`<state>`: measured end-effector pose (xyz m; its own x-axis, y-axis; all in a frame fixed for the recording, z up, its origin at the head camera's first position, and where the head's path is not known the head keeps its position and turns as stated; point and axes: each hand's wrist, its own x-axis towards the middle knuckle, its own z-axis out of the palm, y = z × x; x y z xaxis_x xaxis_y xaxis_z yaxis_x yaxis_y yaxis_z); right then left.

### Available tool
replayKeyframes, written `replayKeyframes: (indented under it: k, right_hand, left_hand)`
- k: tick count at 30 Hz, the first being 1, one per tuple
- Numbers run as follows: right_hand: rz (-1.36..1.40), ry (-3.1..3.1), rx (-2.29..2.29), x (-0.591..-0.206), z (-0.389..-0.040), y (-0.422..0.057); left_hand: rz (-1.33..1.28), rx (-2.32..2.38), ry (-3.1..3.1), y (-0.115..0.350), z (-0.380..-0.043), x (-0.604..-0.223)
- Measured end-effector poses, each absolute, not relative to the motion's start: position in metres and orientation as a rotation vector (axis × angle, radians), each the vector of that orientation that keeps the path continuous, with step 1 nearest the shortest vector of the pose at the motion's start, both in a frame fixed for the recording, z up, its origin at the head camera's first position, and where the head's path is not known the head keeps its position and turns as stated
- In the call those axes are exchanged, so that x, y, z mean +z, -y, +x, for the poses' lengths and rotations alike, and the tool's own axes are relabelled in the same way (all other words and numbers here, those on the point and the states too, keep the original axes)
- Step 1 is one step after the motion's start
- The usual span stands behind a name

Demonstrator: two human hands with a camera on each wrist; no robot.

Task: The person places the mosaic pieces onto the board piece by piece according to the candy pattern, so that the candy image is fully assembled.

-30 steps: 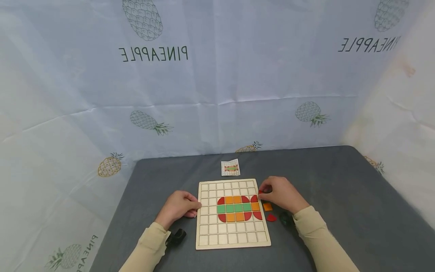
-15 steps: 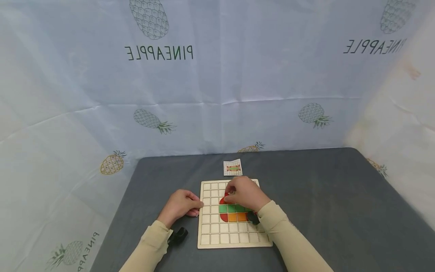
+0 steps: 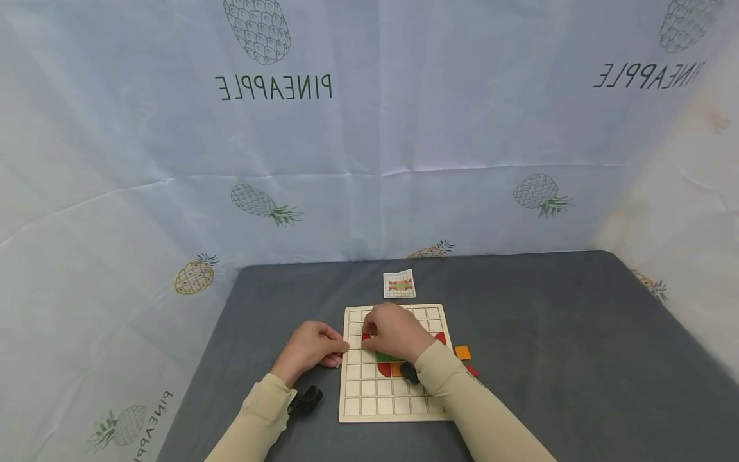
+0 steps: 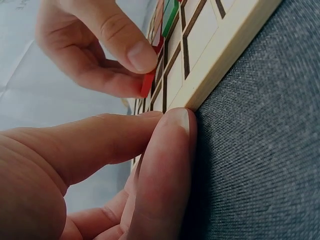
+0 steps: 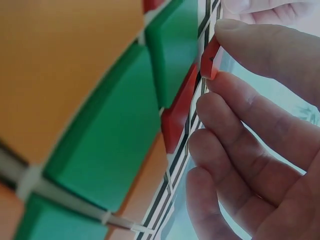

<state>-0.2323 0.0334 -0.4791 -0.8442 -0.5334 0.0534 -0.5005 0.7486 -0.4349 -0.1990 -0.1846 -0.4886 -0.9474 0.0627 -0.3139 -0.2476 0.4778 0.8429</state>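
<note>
A pale wooden grid board point(image 3: 369, 407) lies on the dark table. My left hand point(image 3: 312, 346) pinches its left edge between thumb and index finger. Over the board's left columns, my right hand point(image 3: 395, 330) holds a small red tile point(image 5: 210, 59) between thumb and fingertips. In the left wrist view that red tile point(image 4: 147, 84) stands tilted against the grid. Green tiles point(image 5: 107, 132) and orange tiles point(image 5: 60, 55) fill cells behind it, with a seated red tile point(image 5: 177, 122) nearer. My right hand and forearm hide much of the pattern in the head view.
Right of the board lie a loose orange square tile point(image 3: 463, 353) and a red tile point(image 3: 472, 371). Beyond the board's far edge rests a printed pattern card point(image 3: 399, 284). A pineapple-print cloth point(image 3: 358, 128) hangs behind the table point(image 3: 566, 333).
My right hand has moved left from the board's right side, across the pattern, to the left columns with the red tile. My left hand stays at the board's edge.
</note>
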Motion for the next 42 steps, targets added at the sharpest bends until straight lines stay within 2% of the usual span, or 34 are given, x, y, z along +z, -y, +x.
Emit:
replayKeyframes:
  k: [42]
  right_hand:
    - [-0.870,-2.896,-0.642,-0.4770,-0.2300,-0.0319]
  left_hand:
    - [-0.189,1.469,-2.422,0.1828,-0.1976,-0.4890]
